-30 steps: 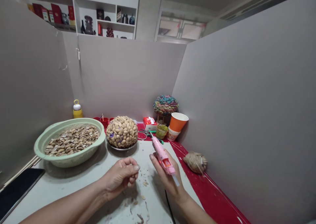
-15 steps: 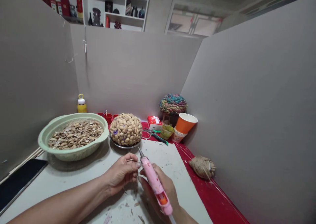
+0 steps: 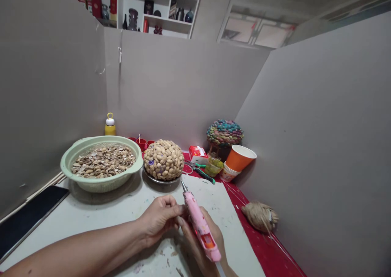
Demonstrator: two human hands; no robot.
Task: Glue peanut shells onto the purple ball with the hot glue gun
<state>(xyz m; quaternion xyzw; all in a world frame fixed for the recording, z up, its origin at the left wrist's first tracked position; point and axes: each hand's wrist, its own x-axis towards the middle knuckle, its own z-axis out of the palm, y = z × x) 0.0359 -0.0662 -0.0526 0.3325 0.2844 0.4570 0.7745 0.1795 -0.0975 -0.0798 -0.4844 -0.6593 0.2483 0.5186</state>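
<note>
My right hand (image 3: 210,236) is wrapped around a pink hot glue gun (image 3: 200,224), its metal nozzle pointing up and away toward the peanut-covered dome. Close beside it, my left hand (image 3: 160,218) is closed in a pinch, thumb against fingers, with the fingertips meeting those of my right hand. Whatever lies between them is too small or hidden to make out. Just beyond the nozzle, a dome covered in whole peanuts (image 3: 164,159) sits on a shallow metal dish (image 3: 161,182), a little purple showing between the shells. To the left stands a pale green basin (image 3: 100,186) holding peanut shells (image 3: 104,163).
A phone (image 3: 27,216) lies at the left edge. Pliers with green-black handles (image 3: 204,174), a red-and-white box (image 3: 198,154), an orange paper cup (image 3: 240,158) and a colourful braided dome (image 3: 225,133) are at the back right. A twine ball (image 3: 259,216) rests by the grey right partition (image 3: 324,138).
The view has swung slightly left, so everything sits further right. My left fingertips have closed in to meet my right hand's fingers. The glue gun stays in my right hand.
</note>
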